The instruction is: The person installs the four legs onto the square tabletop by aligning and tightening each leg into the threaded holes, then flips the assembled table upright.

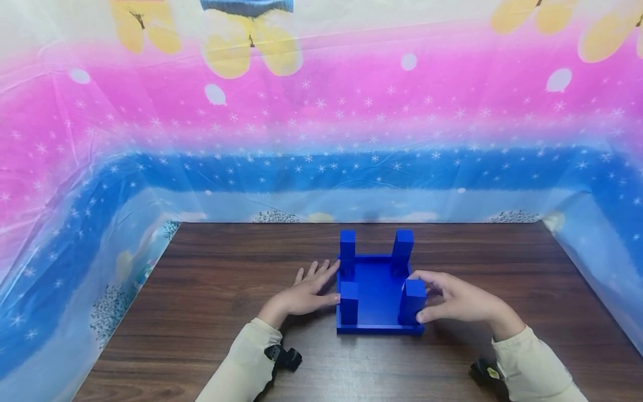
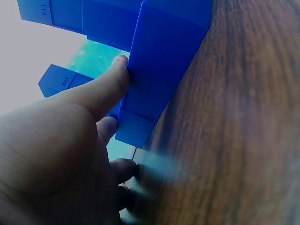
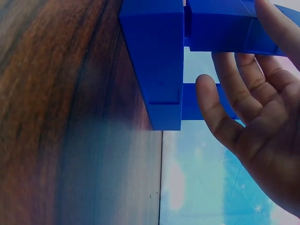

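Note:
A blue square base with a raised rim lies on the table, a thick blue post standing at each corner. Left of it, my left hand has its fingers spread, with the index fingertip and thumb at the base's left edge. In the left wrist view that thumb rests against the blue side wall. At the near right corner my right hand holds a post between thumb and fingers. The right wrist view shows the fingertips partly hidden behind this post.
The dark wood-grain table extends around the base on all sides. A pink and blue printed cloth hangs behind the table and along both sides. Black straps with small devices sit on both wrists.

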`<state>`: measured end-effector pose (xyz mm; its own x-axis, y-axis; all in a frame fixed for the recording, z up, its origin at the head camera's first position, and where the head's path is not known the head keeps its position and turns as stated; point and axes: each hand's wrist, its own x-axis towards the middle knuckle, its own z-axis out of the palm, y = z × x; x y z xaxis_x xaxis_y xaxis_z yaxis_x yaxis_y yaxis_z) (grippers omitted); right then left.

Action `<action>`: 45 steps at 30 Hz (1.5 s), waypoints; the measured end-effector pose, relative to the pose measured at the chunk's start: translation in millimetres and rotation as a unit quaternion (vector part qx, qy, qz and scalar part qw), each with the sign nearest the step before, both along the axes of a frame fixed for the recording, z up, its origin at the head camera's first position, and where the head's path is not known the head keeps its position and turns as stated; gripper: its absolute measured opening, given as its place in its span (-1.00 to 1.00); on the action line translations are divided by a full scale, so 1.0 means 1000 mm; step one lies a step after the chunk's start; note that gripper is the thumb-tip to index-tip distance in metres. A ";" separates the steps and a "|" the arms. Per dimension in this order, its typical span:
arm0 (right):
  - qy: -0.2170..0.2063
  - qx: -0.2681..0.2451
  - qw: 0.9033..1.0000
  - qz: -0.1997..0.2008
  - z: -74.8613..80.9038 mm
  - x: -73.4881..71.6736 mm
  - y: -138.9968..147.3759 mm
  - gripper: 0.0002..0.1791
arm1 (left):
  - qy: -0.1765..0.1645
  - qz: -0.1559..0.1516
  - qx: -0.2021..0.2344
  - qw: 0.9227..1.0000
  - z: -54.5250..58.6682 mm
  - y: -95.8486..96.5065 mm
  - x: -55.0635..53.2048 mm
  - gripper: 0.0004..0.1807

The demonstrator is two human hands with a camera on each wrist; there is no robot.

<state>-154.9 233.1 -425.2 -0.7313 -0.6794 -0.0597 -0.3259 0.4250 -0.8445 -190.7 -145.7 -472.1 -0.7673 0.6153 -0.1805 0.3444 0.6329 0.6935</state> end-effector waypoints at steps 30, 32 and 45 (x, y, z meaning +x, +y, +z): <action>0.020 -0.116 0.987 0.112 -0.007 -0.008 0.005 -0.27 | 0.001 0.002 -0.001 1.000 0.002 0.001 0.000 -0.07; 0.018 -0.122 0.986 0.116 -0.007 -0.008 0.006 -0.28 | 0.001 0.001 -0.003 1.000 0.002 0.001 0.000 -0.07; 0.018 -0.130 0.983 0.127 -0.007 -0.008 0.006 -0.32 | -0.002 0.004 0.001 1.000 0.001 0.000 0.000 -0.08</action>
<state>-163.0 238.9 -432.2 -0.5351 -0.8289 0.1632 -0.4257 0.0977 -0.8996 -190.6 -145.3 -470.7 -0.7721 0.6087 -0.1826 0.3362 0.6352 0.6953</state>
